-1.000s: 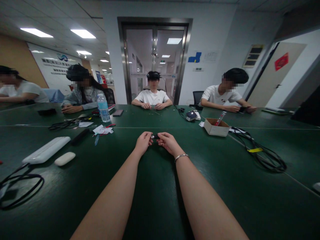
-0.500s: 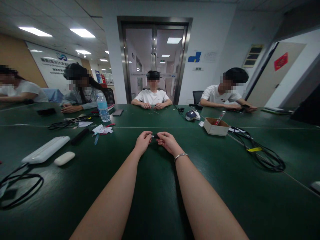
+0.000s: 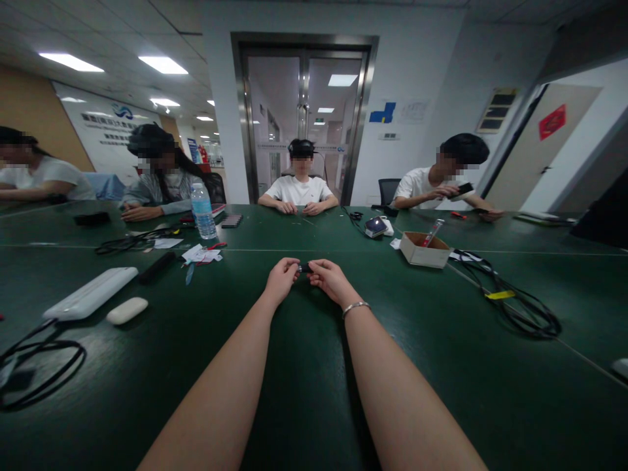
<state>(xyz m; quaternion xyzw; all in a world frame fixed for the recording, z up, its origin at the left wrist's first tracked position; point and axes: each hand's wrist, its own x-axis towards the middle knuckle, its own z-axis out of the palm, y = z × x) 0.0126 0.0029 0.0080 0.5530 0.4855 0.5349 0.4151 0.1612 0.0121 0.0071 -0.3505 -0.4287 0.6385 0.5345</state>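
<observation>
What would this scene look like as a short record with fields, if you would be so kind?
Left hand: pinches the silvery end of a small black object
Right hand: grips its black end
Right wrist: silvery bangle
Surface: green table
Left side: water bottle, white rounded object, long white case
Right side: open box, coiled black cable with yellow tag
Unclear: the black object's exact kind

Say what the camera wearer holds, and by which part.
A small dark object, left hand at its silvery end, right hand at its black end; too small to identify.
</observation>
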